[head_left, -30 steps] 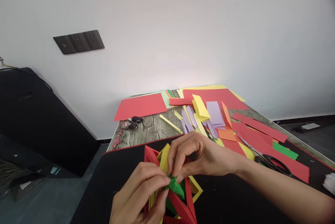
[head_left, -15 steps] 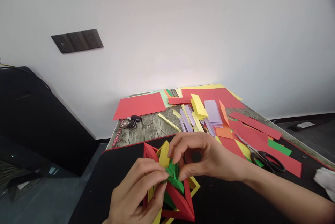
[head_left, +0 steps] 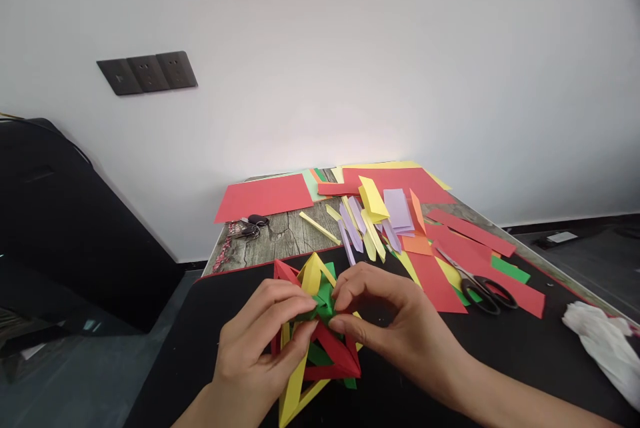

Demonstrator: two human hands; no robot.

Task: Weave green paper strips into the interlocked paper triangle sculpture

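Observation:
A folded paper model [head_left: 337, 355] of interlocked red, yellow and green strips stands on the black mat [head_left: 220, 321] in front of me. Both hands meet at its green folded strip [head_left: 325, 301]. My left hand [head_left: 267, 341] pinches that strip from the left, thumb below and fingers above. From the right, my right hand [head_left: 383, 311] pinches the same green paper between thumb and fingertips. The fingertips cover part of the fold, so how the strips lock there is hidden.
Scissors [head_left: 480, 285] lie on red strips to the right, near a crumpled white tissue [head_left: 600, 341]. Behind are folded lilac paper [head_left: 399, 208], pale yellow pieces and red sheets [head_left: 265, 196]. Keys [head_left: 253, 225] lie at the left, and a wall backs the table.
My right hand's fingers have closed in on the green strip, and the hand has turned slightly. The paper model has tilted, showing more of its yellow frame. The whole view has shifted a little.

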